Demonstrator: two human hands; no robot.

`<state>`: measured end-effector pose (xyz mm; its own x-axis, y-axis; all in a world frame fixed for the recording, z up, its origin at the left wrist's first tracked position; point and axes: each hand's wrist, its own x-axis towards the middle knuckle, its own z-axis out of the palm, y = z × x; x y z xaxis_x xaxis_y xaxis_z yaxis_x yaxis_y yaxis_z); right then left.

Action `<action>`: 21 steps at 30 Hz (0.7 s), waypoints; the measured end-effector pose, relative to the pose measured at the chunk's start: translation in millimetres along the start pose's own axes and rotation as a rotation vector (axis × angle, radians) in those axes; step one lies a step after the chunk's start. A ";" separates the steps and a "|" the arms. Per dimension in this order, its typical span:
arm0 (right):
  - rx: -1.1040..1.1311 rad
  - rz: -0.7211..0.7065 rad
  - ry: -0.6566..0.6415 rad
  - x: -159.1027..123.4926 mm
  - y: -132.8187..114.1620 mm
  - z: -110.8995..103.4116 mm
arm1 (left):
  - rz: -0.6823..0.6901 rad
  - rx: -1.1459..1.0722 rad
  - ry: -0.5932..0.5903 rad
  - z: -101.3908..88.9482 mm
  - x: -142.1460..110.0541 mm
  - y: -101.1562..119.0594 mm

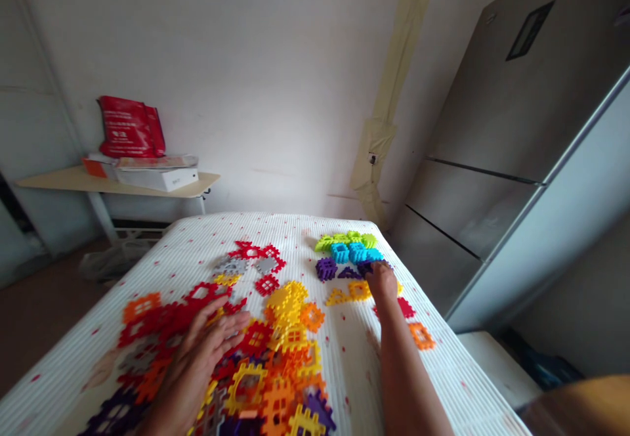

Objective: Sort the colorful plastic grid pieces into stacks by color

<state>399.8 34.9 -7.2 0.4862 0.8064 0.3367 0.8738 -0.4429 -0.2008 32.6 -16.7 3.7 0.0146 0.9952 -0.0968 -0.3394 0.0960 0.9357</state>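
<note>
A big pile of plastic interlocking tiles point(275, 350) in red, orange, yellow, purple and grey covers the near part of a white ribbed table point(295, 226). My left hand point(204, 344) lies flat on the pile's left side, fingers stretched out over red tiles. My right hand point(381, 282) reaches to the far right, fingertips on a purple tile point(367, 266) in a sorted group. That group has a lime green row point(347, 240), a cyan row point(355, 252) and purple pieces point(326, 268). Yellow tiles point(350, 291) lie just before it.
A tall grey fridge point(516, 153) stands close to the table's right side. At the back left a low shelf point(118, 183) carries a red bag point(130, 127) and a white box point(157, 176). Single orange point(422, 335) and red point(406, 306) tiles lie near the right edge.
</note>
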 end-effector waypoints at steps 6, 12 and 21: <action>0.097 -0.049 0.104 2.8 -7.9 -15.0 | 0.159 -0.101 0.157 -9.1 7.9 3.8; 0.265 -0.157 0.310 5.7 -16.8 -39.4 | 0.263 -0.188 0.225 -7.3 0.7 33.7; 0.435 -0.227 0.396 -3.9 -33.7 -73.7 | 0.328 -0.003 0.221 -35.9 -19.5 87.4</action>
<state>369.5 17.9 66.1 0.3296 0.6188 0.7131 0.9111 -0.0106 -0.4120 -31.2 -28.5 75.3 -0.2976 0.9449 0.1364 -0.2952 -0.2269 0.9281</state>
